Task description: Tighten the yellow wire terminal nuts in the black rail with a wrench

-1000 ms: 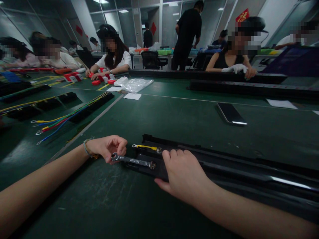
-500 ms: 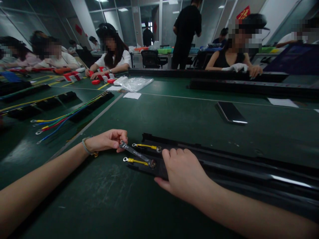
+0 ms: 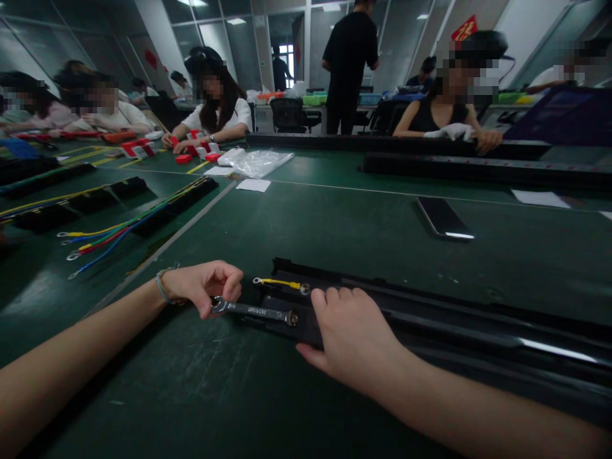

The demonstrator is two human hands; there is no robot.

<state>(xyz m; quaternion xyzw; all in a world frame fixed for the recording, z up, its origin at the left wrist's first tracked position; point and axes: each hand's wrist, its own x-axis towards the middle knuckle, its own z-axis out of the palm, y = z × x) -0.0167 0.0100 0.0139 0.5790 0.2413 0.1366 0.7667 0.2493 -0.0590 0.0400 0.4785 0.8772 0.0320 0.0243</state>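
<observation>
Circling a bolt (image 3: 294, 318), a wrench (image 3: 255, 311) is pinched in the left hand (image 3: 213, 285), black housing (image 3: 430, 312) clasped by the right hand (image 3: 356, 331).

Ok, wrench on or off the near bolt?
On: one end of the wrench sits around the bolt; the other is at the left hand.

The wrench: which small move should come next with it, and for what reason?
I would probably give the wrench a short turn with the left hand, while the right hand steadies the black rail: one wrench end sits at the metal fastener and the left hand is at the other. Which direction, I cannot tell.
</observation>
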